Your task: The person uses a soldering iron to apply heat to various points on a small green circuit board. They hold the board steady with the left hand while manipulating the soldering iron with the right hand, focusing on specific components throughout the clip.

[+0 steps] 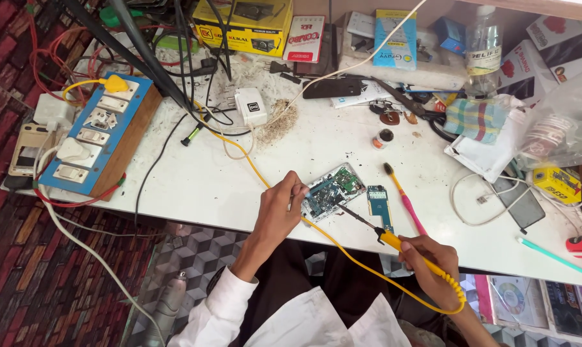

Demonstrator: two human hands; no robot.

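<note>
An opened phone with its green and blue circuit board (333, 191) lies near the front edge of the white table (194, 186). My left hand (279, 204) rests at its left side, fingertips pinched on something thin at the board's edge; what it is I cannot tell. My right hand (431, 258) holds a yellow-handled soldering iron (394, 240), whose dark tip reaches the board. A small blue board piece (379, 204) lies just right of the phone, and beside it lies a pink-handled toothbrush (405, 198).
A blue and wood switchboard (101, 138) with plugs sits at the left. Yellow and black cables (236, 142) cross the table. A white charger (251, 106), a small flux tin (385, 137), a plastic bottle (482, 48), boxes, a checked cloth (476, 119) and another phone (521, 200) crowd the back and right.
</note>
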